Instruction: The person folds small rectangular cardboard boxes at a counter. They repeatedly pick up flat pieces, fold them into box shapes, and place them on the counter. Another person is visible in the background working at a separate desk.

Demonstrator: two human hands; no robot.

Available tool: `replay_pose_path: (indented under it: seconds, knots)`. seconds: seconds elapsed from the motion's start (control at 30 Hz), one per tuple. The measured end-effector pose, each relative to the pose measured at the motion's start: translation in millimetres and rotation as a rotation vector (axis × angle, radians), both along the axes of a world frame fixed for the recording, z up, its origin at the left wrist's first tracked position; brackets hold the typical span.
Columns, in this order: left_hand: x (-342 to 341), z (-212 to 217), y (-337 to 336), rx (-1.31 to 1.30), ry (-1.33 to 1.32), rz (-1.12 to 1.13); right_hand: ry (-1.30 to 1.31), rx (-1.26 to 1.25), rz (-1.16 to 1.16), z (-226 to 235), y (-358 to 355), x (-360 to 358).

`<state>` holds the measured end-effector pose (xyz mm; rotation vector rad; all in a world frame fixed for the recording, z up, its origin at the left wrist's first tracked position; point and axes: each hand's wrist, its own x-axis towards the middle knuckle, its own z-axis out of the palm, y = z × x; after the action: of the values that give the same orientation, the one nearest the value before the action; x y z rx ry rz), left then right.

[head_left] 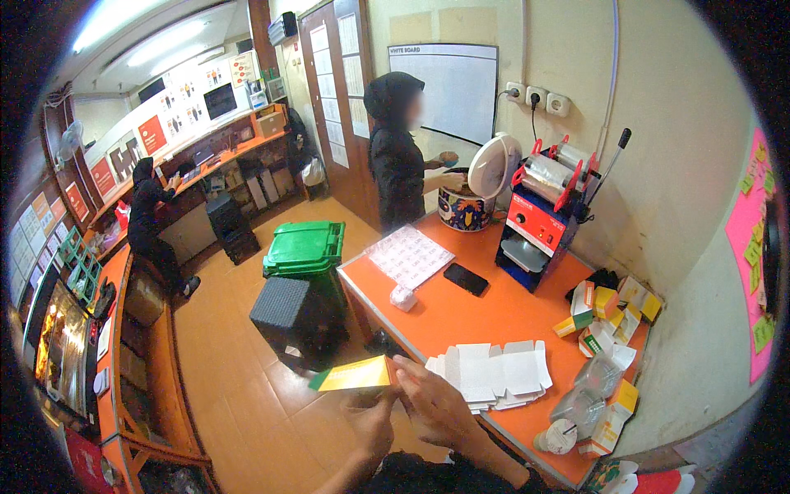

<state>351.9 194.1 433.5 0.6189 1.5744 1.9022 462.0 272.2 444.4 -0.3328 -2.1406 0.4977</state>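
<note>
Near the counter point(461, 317) edge, both hands pinch a flat yellow carton point(354, 375): left hand point(372, 421) beneath, right hand point(434, 403) at its right end. Thin card, light, bends easily; best held by edges. White flat cartons point(492, 372) lie just right.

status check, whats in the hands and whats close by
Left hand and right hand both pinch a flat yellow carton. Stack of white carton blanks beside them on orange table. Nothing between.
</note>
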Motion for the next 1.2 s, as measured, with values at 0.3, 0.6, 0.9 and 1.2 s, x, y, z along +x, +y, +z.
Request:
replay_pose_path:
  seconds: [0.3, 0.6, 0.9, 1.2]
  knots:
    - [-12.0, -22.7, 3.4, 0.07, 1.306, -0.245, 0.001, -0.553, 0.057, 8.1, 4.7, 30.7]
    - [-23.7, -55.3, 0.4, -0.16, 0.831, -0.327, 0.296, -0.586, -0.065, -5.0, 0.1, 19.9]
    - [-34.0, -90.8, -0.7, 0.112, -0.133, -0.319, 0.106, 0.012, -0.087, 6.5, 1.4, 23.5]
    - [-35.9, -95.3, -1.2, 0.21, -0.454, -0.296, -0.052, -0.104, 0.003, 6.0, 1.0, 22.4]
